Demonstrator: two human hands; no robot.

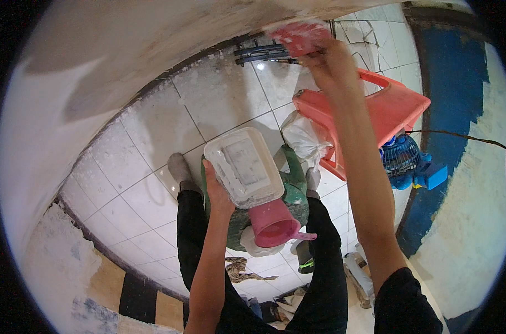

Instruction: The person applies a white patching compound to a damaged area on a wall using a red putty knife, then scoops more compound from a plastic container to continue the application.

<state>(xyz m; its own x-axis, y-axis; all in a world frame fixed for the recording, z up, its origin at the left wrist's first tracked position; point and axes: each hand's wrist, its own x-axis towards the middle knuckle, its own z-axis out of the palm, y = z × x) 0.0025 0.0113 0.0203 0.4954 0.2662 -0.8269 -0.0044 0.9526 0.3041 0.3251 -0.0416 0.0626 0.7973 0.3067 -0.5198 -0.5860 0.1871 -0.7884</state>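
Observation:
My left hand [215, 186] grips the side of a white plastic tub [271, 172], with white paste smeared over its bottom and walls. The tub is tilted a little toward me. Far ahead, my right hand [332, 64] is closed on a red flat scraper [300, 38] with white paste on it. The scraper is up against the pale wall [169, 28], slightly blurred; its exact contact line is hard to make out. Below the tub, a pink plastic dipper [272, 220] rests with its handle to the right, above a green plastic stool [297, 192].
A red plastic stool [386, 106] stands to the right beneath my right arm, a tied white plastic bag [303, 136] beside it. Further right are a blue fan [400, 156] and its cable. Dark metal bars [267, 54] lie by the wall. White specks dot the tiled floor [136, 136].

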